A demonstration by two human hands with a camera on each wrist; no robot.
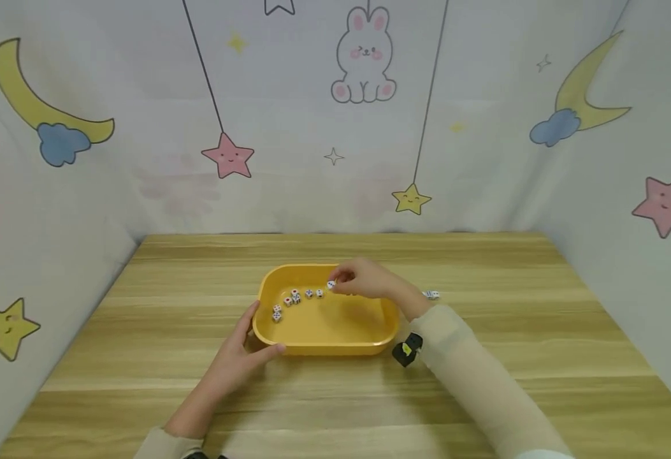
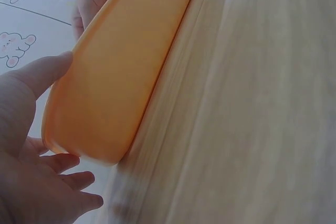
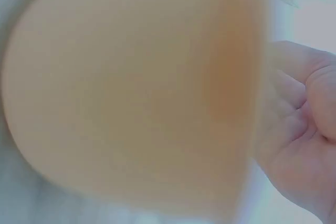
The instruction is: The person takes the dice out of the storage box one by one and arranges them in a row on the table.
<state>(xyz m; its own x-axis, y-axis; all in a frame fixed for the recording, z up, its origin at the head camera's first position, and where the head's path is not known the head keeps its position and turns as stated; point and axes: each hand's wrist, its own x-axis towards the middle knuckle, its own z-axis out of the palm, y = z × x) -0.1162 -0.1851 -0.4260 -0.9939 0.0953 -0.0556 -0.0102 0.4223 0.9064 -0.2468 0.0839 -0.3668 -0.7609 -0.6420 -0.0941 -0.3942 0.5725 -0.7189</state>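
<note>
A yellow rectangular tray (image 1: 324, 349) with rounded corners and raised walls lies on the table. My left hand (image 1: 236, 354) is at its near left corner, thumb laid along the near wall and fingers spread by the left side. In the left wrist view the left thumb (image 2: 50, 72) touches the tray wall (image 2: 118, 72). Over the tray's far right part, my right hand (image 1: 364, 278) pinches a white die (image 1: 331, 284) between thumb and fingertips. Several white dice (image 1: 296, 298) with red and blue dots form a curved row along the tray's left and far walls.
More dice (image 1: 431, 295) lie on the wooden table (image 1: 157, 319) to the right of the tray, partly hidden by the right wrist. A black wrist device (image 1: 408, 349) hangs by the right sleeve (image 1: 473, 363). A patterned cloth wall (image 1: 312, 210) closes off the back and sides.
</note>
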